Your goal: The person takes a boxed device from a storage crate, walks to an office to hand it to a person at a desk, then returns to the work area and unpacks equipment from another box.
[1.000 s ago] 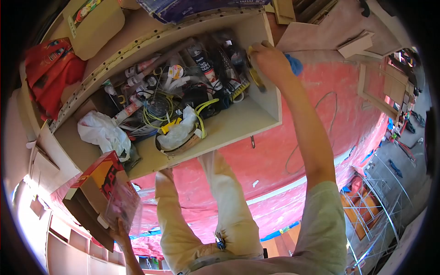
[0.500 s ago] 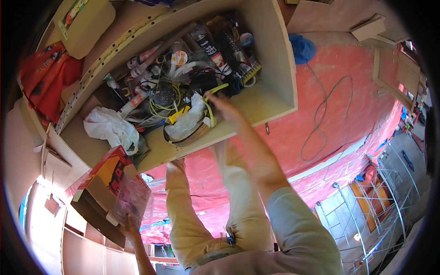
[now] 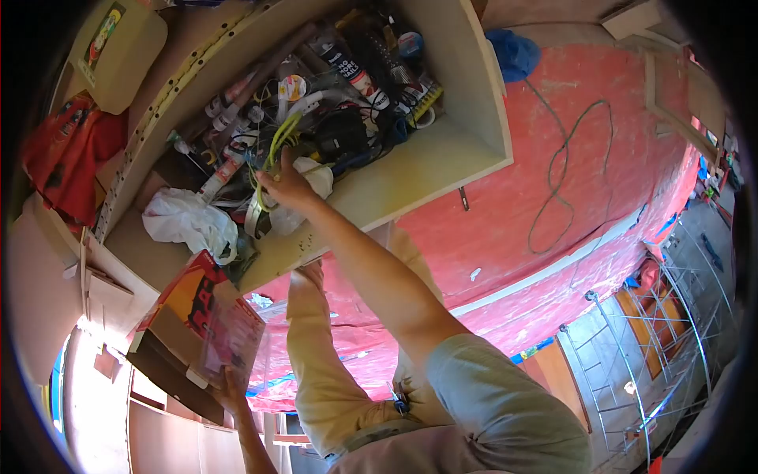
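My right hand (image 3: 286, 188) is inside the open wooden box (image 3: 442, 162), its fingers closed around a yellow-green cord (image 3: 286, 134) whose loops rise above the hand. Beside that hand lie a clear-white plastic bag (image 3: 316, 177) and a crumpled white bag (image 3: 191, 221). Low on the left, my left hand (image 3: 229, 390) grips a red and brown cardboard box (image 3: 189, 304) with a clear plastic front, held tilted by its lower edge. Cartridges, including a "No More Nails" tube (image 3: 353, 73), and a black tool-like item (image 3: 338, 139) fill the wooden box.
Red sheeting (image 3: 489, 229) covers the floor, with a thin dark cable (image 3: 562, 150) looped on it. A blue bag (image 3: 513, 55) sits beside the wooden box. Metal scaffolding (image 3: 620, 359) stands at right. Red cloth (image 3: 75, 158) hangs at left.
My right hand has moved left across the wooden box and now has the yellow-green cord bunched in it. The cord's loops have lifted. My left hand keeps its hold on the cardboard box.
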Tool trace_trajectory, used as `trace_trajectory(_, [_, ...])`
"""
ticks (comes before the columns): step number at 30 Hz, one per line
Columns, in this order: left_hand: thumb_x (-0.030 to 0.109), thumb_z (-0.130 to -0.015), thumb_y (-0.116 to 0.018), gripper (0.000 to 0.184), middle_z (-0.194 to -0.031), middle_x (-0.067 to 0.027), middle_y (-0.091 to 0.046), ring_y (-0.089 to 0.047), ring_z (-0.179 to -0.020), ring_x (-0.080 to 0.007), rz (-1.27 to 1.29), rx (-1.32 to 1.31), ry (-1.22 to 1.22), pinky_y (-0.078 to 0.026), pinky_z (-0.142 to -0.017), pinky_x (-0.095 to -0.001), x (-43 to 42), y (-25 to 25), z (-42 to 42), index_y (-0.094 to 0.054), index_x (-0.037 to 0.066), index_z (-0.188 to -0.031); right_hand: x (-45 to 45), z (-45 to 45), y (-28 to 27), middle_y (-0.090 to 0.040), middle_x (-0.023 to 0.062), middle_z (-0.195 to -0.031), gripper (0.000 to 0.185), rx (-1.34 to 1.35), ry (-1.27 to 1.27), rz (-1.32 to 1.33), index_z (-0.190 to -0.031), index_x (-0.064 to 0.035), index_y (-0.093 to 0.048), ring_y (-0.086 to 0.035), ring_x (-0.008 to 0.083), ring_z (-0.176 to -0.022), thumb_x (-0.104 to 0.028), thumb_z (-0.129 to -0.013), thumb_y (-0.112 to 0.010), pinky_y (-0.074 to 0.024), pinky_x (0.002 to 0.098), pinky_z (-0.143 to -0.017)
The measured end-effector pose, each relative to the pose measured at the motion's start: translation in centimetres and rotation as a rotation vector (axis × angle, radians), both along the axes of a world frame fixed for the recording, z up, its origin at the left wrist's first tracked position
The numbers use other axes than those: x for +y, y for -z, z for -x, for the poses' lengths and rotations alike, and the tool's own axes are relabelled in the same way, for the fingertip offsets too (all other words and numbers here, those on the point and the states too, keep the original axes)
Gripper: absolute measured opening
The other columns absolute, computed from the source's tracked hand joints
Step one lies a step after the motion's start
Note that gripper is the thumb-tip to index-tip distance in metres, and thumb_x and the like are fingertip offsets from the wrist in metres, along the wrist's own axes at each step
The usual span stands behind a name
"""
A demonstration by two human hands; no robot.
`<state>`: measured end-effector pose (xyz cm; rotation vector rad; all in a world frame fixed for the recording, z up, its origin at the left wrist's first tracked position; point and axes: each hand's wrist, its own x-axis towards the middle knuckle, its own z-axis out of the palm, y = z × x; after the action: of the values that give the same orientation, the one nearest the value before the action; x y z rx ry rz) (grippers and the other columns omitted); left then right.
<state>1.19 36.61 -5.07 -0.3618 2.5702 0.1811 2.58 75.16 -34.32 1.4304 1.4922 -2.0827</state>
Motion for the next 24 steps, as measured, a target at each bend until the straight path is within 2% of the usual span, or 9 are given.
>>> trace_trajectory(2, [0.03, -0.079, -0.074, 0.057, -0.106, -0.0232, -0.062, -0.061, -0.092, -0.0282, 0.149, 0.027, 0.003, -0.049, -0.079, -0.038, 0.5, 0.1, -0.1, -0.056, -0.014, -0.11, 2.7, -0.8, -0.5, -0.031, 0.0304, -0.141, 0.09, -0.06, -0.088, 0.039, -0.144, 0.0023, -0.014, -0.04, 0.0383, -0.127, -0.05, -0.084, -0.055, -0.0328, 0.041, -0.105])
trace_trajectory(3, [0.031, -0.079, -0.074, 0.058, -0.107, -0.0235, -0.062, -0.061, -0.092, -0.0289, 0.1, 0.028, 0.019, -0.049, -0.079, -0.0382, -1.3, 0.3, -0.3, -0.056, -0.014, -0.111, 3.8, -1.3, -0.6, -0.031, 0.0304, -0.141, 0.089, -0.091, -0.127, 0.062, -0.143, 0.0038, -0.014, -0.04, 0.0375, -0.127, -0.051, -0.085, -0.053, -0.0325, 0.0407, -0.105])
trace_trajectory(5, [0.032, -0.078, -0.074, 0.061, -0.107, -0.0241, -0.062, -0.061, -0.093, -0.0303, -0.002, 0.037, 0.054, -0.049, -0.079, -0.0386, -6.1, 1.4, -0.6, -0.055, -0.014, -0.112, 5.0, -3.0, 1.6, -0.038, 0.0286, -0.137, 0.085, -0.252, 0.042, -0.31, -0.141, 0.0048, -0.023, -0.043, 0.0387, -0.125, -0.047, -0.084, -0.059, -0.0337, 0.0408, -0.104])
trace_trajectory(7, [0.034, -0.078, -0.074, 0.062, -0.106, -0.0243, -0.062, -0.061, -0.093, -0.0319, 0.047, 0.073, 0.09, -0.049, -0.08, -0.0391, 0.8, 0.0, -0.3, -0.055, -0.014, -0.113, 6.8, -6.0, 5.3, -0.047, 0.0277, -0.127, 0.077, -0.461, -0.019, -0.627, -0.138, 0.004, -0.028, -0.046, 0.0382, -0.119, -0.031, -0.081, -0.065, -0.036, 0.042, -0.102])
trace_trajectory(9, [0.035, -0.078, -0.074, 0.063, -0.106, -0.0241, -0.062, -0.061, -0.092, -0.0328, 0.104, 0.102, 0.116, -0.049, -0.08, -0.0394, 2.7, -0.5, -0.4, -0.055, -0.014, -0.113, 8.2, -8.4, 7.4, -0.05, 0.0276, -0.121, 0.08, -0.541, 0.008, -0.597, -0.137, 0.0026, -0.031, -0.047, 0.0396, -0.117, -0.027, -0.075, -0.071, -0.0367, 0.0428, -0.101])
trace_trajectory(12, [0.035, -0.078, -0.074, 0.061, -0.107, -0.0248, -0.061, -0.061, -0.092, -0.0327, 0.09, 0.065, 0.082, -0.048, -0.08, -0.0396, 0.9, -0.2, -1.0, -0.057, -0.013, -0.111, 9.6, -10.6, 10.9, -0.047, 0.0271, -0.125, 0.086, -0.241, -0.132, -0.537, -0.137, 0.0019, -0.031, -0.045, 0.0396, -0.118, -0.029, -0.07, -0.075, -0.0374, 0.0422, -0.101])
trace_trajectory(18, [0.035, -0.079, -0.074, 0.057, -0.108, -0.0275, -0.06, -0.06, -0.094, -0.032, 0.176, 0.014, 0.008, -0.048, -0.081, -0.0392, 4.9, -0.8, -0.7, -0.059, -0.012, -0.107, 7.6, -8.7, 9.3, -0.046, 0.019, -0.128, 0.085, -0.668, -0.336, -0.479, -0.134, -0.0017, -0.034, -0.045, 0.0401, -0.12, -0.027, -0.067, -0.079, -0.0404, 0.0423, -0.098])
trace_trajectory(21, [0.034, -0.079, -0.073, 0.056, -0.105, -0.0252, -0.062, -0.061, -0.091, -0.0295, 0.266, 0.179, 0.128, -0.048, -0.079, -0.0377, 2.7, 0.0, -0.9, -0.059, -0.012, -0.108, 9.0, -7.8, 6.0, -0.041, 0.0203, -0.133, 0.071, -0.616, -0.506, -0.448, -0.136, -0.0067, -0.036, -0.039, 0.0393, -0.125, -0.028, -0.076, -0.068, -0.0351, 0.0471, -0.102])
trace_trajectory(24, [0.032, -0.079, -0.074, 0.056, -0.104, -0.0239, -0.062, -0.06, -0.091, -0.0292, 0.085, 0.049, 0.016, -0.049, -0.08, -0.0371, 3.9, -0.7, 0.1, -0.057, -0.013, -0.108, 8.5, -7.8, 8.9, -0.041, 0.0164, -0.136, 0.059, -0.351, -0.741, -1.157, -0.14, -0.0134, -0.033, -0.034, 0.0373, -0.128, -0.023, -0.086, -0.053, -0.0316, 0.0513, -0.103])
